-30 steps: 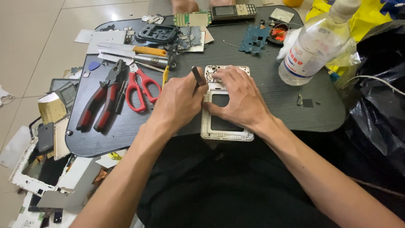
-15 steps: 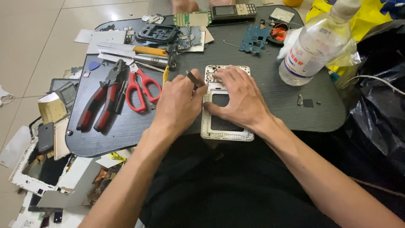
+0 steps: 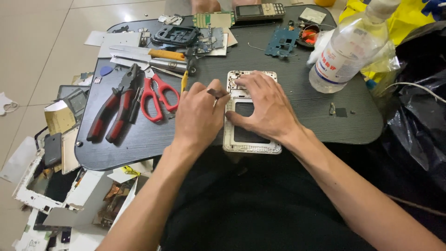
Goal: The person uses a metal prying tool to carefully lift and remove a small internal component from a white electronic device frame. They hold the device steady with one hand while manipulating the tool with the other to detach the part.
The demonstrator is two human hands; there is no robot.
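Phone frame (image 3: 251, 139), pale and gutted with a dark rectangular opening in its middle, lies flat on the dark desk (image 3: 297, 97) directly under the right hand (image 3: 265, 107) and just beside the left hand (image 3: 197, 116). That right hand is spread flat, palm down, fingers pressing the upper half of the frame. The left hand is pinched shut around a small dark tool (image 3: 217, 93), its tip pointing at the frame's left edge; whether the tip touches cannot be told.

Just outward of the left hand lie red-handled scissors (image 3: 158, 95), and beyond them red-and-black pliers (image 3: 116, 102). A yellow-handled knife (image 3: 148, 53) rests farther ahead of that hand. Ahead of both hands sit a black plastic part (image 3: 176, 35), a green circuit board (image 3: 213, 19) and an old keypad phone (image 3: 259, 10). Ahead of the right hand lies a blue circuit board (image 3: 283, 42), and outward of it stands a clear plastic bottle (image 3: 346, 53). On the floor beside the left arm lie scattered phone shells and scraps (image 3: 51, 186).
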